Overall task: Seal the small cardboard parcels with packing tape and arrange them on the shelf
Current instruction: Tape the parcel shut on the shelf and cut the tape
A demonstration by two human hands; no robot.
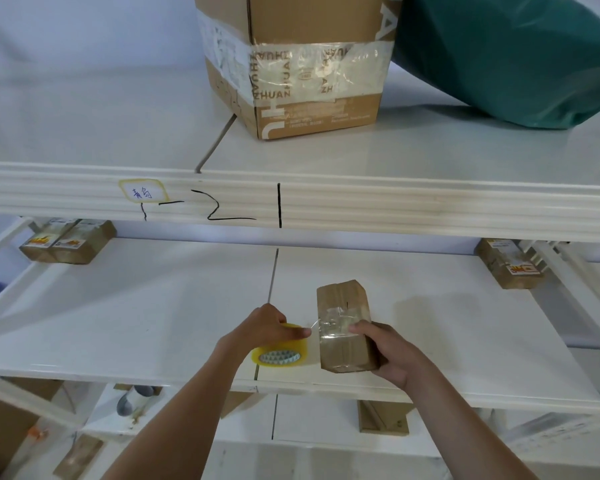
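Observation:
A small brown cardboard parcel (pixel 343 306) stands on end on the white middle shelf (pixel 153 306), with clear tape wrapped across its middle. My right hand (pixel 385 351) grips its right side, thumb on the taped front. My left hand (pixel 274 329) holds a yellow roll of packing tape (pixel 283 355) just left of the parcel. A short strip of clear tape runs from the roll to the parcel.
Two small parcels (pixel 66 242) sit at the shelf's back left and one parcel (pixel 510 268) at the back right. On the upper shelf stand a large taped carton (pixel 298 64) and a green bag (pixel 516 57). Cardboard pieces lie on the lower shelf.

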